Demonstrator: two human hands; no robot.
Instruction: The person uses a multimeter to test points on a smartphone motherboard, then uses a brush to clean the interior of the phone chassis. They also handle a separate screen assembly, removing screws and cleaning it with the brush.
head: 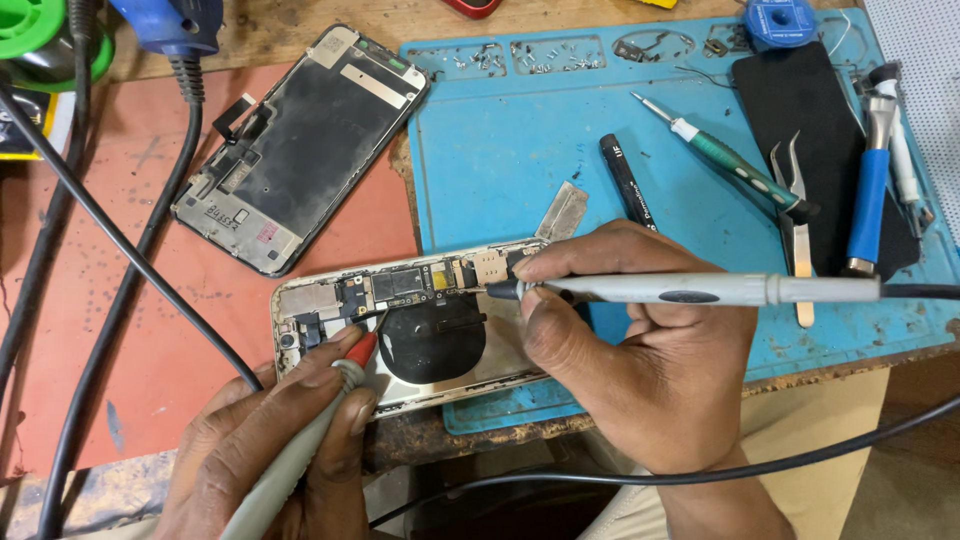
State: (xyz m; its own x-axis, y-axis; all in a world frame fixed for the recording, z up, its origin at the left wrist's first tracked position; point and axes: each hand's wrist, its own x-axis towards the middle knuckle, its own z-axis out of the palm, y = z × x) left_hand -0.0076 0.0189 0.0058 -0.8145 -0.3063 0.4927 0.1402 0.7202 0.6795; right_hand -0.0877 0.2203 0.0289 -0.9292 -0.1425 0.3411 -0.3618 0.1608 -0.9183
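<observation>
Opened phone (420, 325) lies lengthwise across the bench (150, 330) edge between both hands — left hand's (270, 450) fingers gripping a red-tipped probe (355, 352) at its near side, right hand's (640, 370) pinching a black-tipped probe (690, 289) onto its board.

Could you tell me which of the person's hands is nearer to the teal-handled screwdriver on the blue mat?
The right hand. It lies just below the teal-handled screwdriver, on the blue mat. The left hand is far off, lower left.

Bright, even light from overhead; shadows under the hands stay soft and short. Focus is sharp throughout, with slight bending at the edges.
</observation>
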